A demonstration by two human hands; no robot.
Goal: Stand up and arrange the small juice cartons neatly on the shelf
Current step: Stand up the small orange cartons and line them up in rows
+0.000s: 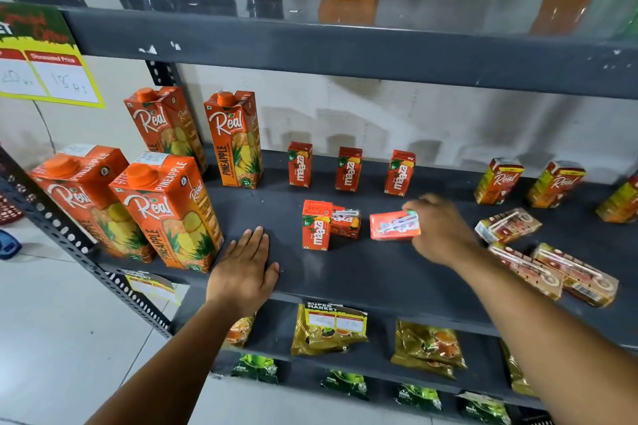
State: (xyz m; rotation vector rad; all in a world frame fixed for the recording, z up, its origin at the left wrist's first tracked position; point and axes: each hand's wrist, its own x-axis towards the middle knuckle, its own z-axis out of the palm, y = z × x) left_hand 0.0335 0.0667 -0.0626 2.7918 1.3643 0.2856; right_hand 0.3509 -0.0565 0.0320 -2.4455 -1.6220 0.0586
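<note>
Left hand (247, 269), lower centre, fingers together, lies flat on dark grey metal shelf (362, 272). Right hand (438, 231), centre right, pinches small red mango juice carton (394, 225) sideways; rotate upright, then align beside standing front carton (316, 226).

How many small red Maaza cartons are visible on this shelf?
6: three upright at the back, one upright in front, one lying behind it, one in the right hand.
</note>
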